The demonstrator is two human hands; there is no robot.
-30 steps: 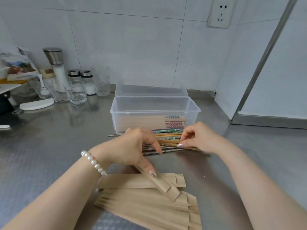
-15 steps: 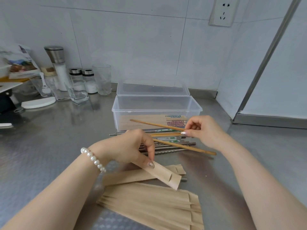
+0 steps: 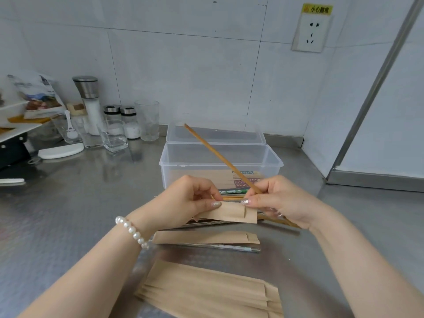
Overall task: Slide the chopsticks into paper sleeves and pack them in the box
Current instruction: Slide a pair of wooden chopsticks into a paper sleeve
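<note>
One wooden chopstick [image 3: 220,157] slanted up and away to the left from the right hand [image 3: 282,200], its far tip over the open clear box [image 3: 220,165] and its near end showing below the palm. That hand's grip was clamped on the stick, while its thumb tip touched the open end of a brown paper sleeve [image 3: 231,213]. The left hand [image 3: 183,203] pinched the same sleeve from the left, thumb on top, fingers curled behind, holding it level just above the table [image 3: 80,214]. Both hands were nearly touching, right in front of the box.

Inside the box lay several sleeved chopsticks [image 3: 243,180] with patterned ends showing. Between the box and the hands lay loose chopsticks [image 3: 231,192], mostly hidden. Nearer, a filled sleeve [image 3: 204,237] lay flat with metal chopsticks [image 3: 229,247] along its near edge, and nearest of all was a stack of empty sleeves [image 3: 211,292]. A pearl bracelet [image 3: 133,231] circled the left wrist.

The table was brushed steel. At far left stood a grinder [image 3: 88,102], two small shakers [image 3: 121,120] and drinking glasses [image 3: 146,120] against a white tiled wall, where a socket [image 3: 311,33] sat at upper right.
</note>
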